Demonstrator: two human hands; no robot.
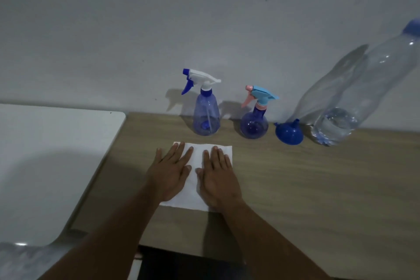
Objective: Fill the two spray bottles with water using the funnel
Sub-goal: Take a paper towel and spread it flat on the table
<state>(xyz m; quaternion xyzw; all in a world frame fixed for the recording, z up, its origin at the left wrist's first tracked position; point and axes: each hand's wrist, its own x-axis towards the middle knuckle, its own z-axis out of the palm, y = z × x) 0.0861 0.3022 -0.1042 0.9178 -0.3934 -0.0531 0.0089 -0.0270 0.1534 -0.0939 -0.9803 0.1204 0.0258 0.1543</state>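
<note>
Two spray bottles stand upright by the wall: a taller blue one with a white and blue trigger head (206, 118) and a round blue one with a pink and light-blue head (254, 125). Right of them a blue funnel (289, 132) sits mouth down, spout up. Further right stands a large clear water bottle (345, 109) with a blue cap, water low in it. My left hand (172, 168) and my right hand (217, 173) lie flat, fingers straight, on a white paper towel (196, 179) in front of the bottles.
The things stand on a wooden table (318, 188) against a grey wall. A white surface (45, 154) adjoins the table's left edge. The table's near edge runs just behind my forearms.
</note>
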